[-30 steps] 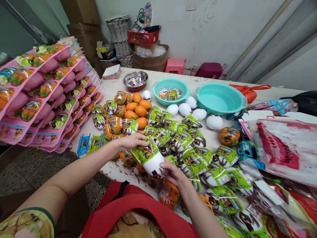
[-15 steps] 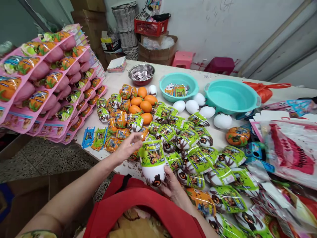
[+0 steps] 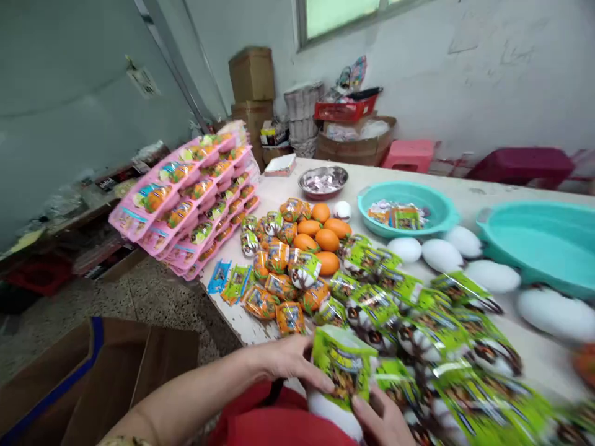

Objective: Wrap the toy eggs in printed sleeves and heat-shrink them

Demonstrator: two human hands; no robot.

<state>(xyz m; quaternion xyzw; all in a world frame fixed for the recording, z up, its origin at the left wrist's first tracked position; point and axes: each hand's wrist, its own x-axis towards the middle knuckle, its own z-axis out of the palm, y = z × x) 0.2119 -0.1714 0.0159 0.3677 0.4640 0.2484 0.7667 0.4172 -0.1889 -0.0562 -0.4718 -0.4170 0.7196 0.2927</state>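
Observation:
A large white toy egg [image 3: 333,414] with a green printed plastic sleeve [image 3: 343,364] round its upper part is held close to my red apron, slightly tilted. My left hand [image 3: 295,364] grips it from the left, thumb lying across the sleeve. From the lower right my right hand [image 3: 383,418] holds it, thumb on the sleeve's lower edge; its other fingers are mostly hidden. Right beside the hands lie several white eggs in green sleeves [image 3: 430,331]. Orange wrapped eggs [image 3: 260,301] and bare orange eggs [image 3: 327,240] are piled beyond my left hand.
Teal basins [image 3: 406,192] stand at the back right, one holding small packets. A metal bowl [image 3: 323,181] has silvery packets inside. Bare white eggs [image 3: 441,255] sit before the basins. Stacked pink display trays [image 3: 181,204] lean at the left, above an open carton [image 3: 125,365].
My left hand has come from beside the egg's top to close on its sleeved side. The egg now tilts. My view has swung left, and the picture is somewhat blurred.

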